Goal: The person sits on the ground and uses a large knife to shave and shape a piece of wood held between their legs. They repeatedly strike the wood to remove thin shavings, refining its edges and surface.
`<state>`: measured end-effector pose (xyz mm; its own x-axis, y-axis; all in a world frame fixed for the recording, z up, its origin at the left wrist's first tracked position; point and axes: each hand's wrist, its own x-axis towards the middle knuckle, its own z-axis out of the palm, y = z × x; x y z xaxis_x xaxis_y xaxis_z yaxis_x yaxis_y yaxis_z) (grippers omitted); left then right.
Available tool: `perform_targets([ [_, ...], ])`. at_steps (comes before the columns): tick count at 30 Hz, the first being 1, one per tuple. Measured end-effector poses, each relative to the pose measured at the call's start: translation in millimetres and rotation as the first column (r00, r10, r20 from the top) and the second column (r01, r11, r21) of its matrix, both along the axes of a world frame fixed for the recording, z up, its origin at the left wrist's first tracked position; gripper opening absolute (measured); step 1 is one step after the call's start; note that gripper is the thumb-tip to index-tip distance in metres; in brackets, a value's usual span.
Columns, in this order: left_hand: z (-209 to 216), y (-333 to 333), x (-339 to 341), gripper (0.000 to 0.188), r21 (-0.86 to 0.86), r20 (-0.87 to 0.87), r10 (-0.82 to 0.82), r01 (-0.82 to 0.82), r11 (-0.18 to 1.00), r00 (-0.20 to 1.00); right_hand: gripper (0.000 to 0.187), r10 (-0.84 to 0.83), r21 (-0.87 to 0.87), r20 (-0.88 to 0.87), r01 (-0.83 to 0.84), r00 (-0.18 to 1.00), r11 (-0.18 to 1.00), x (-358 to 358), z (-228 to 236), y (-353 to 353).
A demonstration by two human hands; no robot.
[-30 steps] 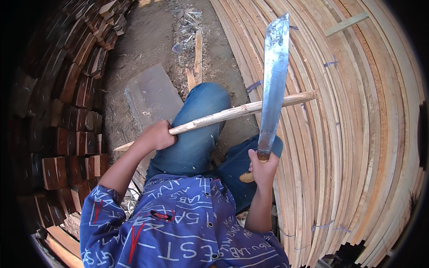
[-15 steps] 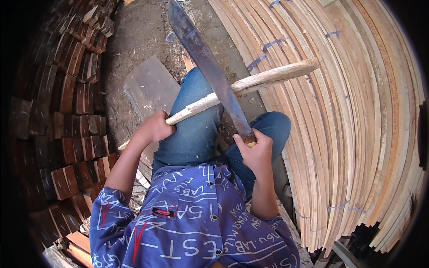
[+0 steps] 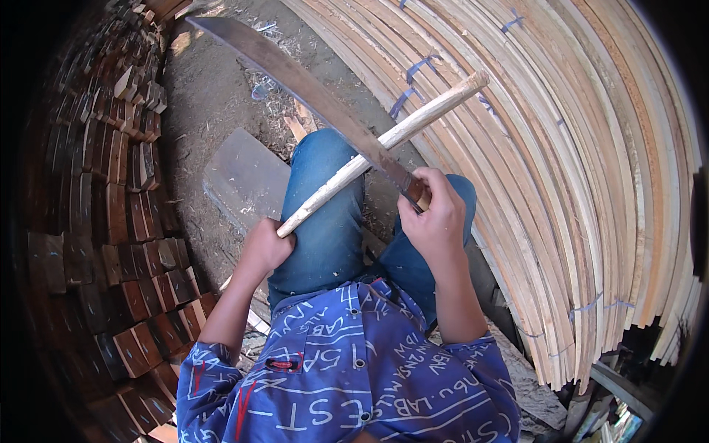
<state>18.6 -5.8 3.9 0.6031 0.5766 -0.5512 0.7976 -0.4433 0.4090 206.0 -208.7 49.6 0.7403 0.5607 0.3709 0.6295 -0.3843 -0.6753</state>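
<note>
My left hand [image 3: 267, 245] is closed round the near end of a pale, peeled wooden stick [image 3: 325, 193], which slants up to the right across my lap. In my right hand [image 3: 434, 218] is the handle of a machete [image 3: 310, 96] with a long, dark, broad blade. The blade crosses over the stick near its middle, its tip pointing to the far left. From this view I cannot tell whether the edge touches the wood. My knees in blue jeans [image 3: 321, 244] lie beneath both.
Bundles of long sawn wooden strips [image 3: 561, 199], tied with blue bands, fill the right side. Stacked short timber blocks [image 3: 140, 273] rise at the left. A flat grey board [image 3: 244, 181] lies on the dirt ground [image 3: 214, 96], with wood chips scattered beyond it.
The machete's tip has swung to the left, and my right hand has turned on its handle. The stick now slants more steeply. The whole view has shifted somewhat.
</note>
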Motion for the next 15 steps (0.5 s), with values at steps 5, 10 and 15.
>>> perform_targets([
  [5,-4.2,-4.1,-8.7,0.025,0.023,0.080,-0.049,0.047,0.999,0.996,0.035,-0.006,-0.183,0.090,0.023,0.996,0.983,18.6,-0.5,4.4],
  [10,-5.0,2.0,-14.3,0.024,-0.010,0.155,-0.111,0.113,0.993,0.982,0.018,-0.018,-0.209,0.261,0.074,0.965,0.975,33.7,6.8,-4.2],
  [15,-11.9,5.6,-21.5,0.027,-0.096,0.200,-0.103,0.124,0.988,0.974,0.015,-0.225,-0.171,0.302,0.285,0.926,0.943,64.8,11.7,-30.5],
])
